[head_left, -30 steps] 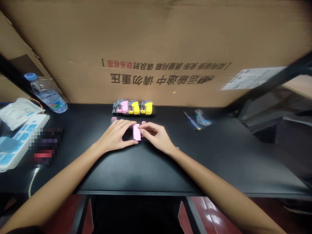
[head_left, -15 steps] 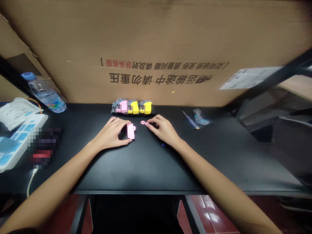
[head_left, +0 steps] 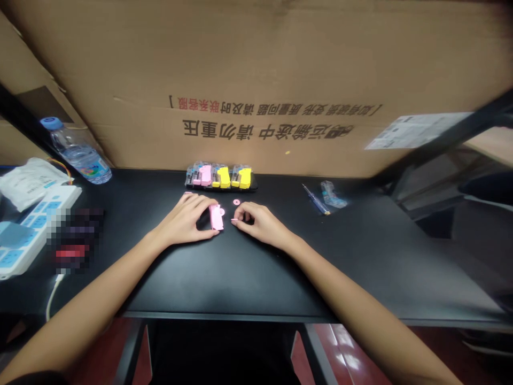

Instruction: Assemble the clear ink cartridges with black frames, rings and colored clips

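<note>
On the black table, my left hand (head_left: pixel 187 218) holds a pink plastic block-like part (head_left: pixel 217 217) between thumb and fingers. A small pink ring (head_left: pixel 222 212) shows at that part's right side. My right hand (head_left: pixel 260 222) is closed in a pinch on a small flat pink disc (head_left: pixel 234 220), seen edge-on, just right of the block. Another pink ring (head_left: pixel 236 202) lies on the table beyond my right fingertips.
Behind my hands a black tray (head_left: pixel 252 186) carries pink and yellow toy-like pieces with clear parts. A screwdriver (head_left: pixel 316 200) and a clear blue-tinted plastic piece (head_left: pixel 333 195) lie to the right. At left are a water bottle (head_left: pixel 82 155) and a white power strip (head_left: pixel 38 230).
My right hand has picked up one of the two pink discs and drawn it nearer and a little left. My left hand still holds the pink part in much the same place.
</note>
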Available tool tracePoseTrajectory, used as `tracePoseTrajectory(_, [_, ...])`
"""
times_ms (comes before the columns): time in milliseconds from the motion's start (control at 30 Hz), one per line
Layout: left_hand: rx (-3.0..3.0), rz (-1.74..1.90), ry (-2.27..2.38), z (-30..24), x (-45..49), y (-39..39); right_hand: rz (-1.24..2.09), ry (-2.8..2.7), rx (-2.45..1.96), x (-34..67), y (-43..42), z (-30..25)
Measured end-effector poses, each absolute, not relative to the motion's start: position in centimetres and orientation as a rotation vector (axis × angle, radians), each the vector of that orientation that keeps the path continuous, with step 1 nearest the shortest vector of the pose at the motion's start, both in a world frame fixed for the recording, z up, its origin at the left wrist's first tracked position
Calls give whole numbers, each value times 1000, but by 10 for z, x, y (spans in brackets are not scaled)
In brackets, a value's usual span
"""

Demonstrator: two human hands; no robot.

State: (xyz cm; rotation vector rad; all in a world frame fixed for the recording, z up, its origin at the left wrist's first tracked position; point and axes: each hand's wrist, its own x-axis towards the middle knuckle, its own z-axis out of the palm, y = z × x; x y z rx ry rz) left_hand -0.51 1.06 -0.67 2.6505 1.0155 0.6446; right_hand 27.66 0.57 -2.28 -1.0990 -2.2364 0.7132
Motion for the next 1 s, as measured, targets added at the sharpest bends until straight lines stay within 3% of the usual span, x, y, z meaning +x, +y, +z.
tracePoseTrajectory(600, [2649, 637, 960, -7, -3, 7, 1201, -1601, -1026, 251, -7, -27])
tracePoseTrajectory(867, [2679, 659, 921, -5, 1, 4, 1038, -1714, -1012, 249, -6, -27])
tracePoseTrajectory(1000, [2685, 666, 897, -4, 3, 3, 1178, -1647, -996, 247, -7, -28])
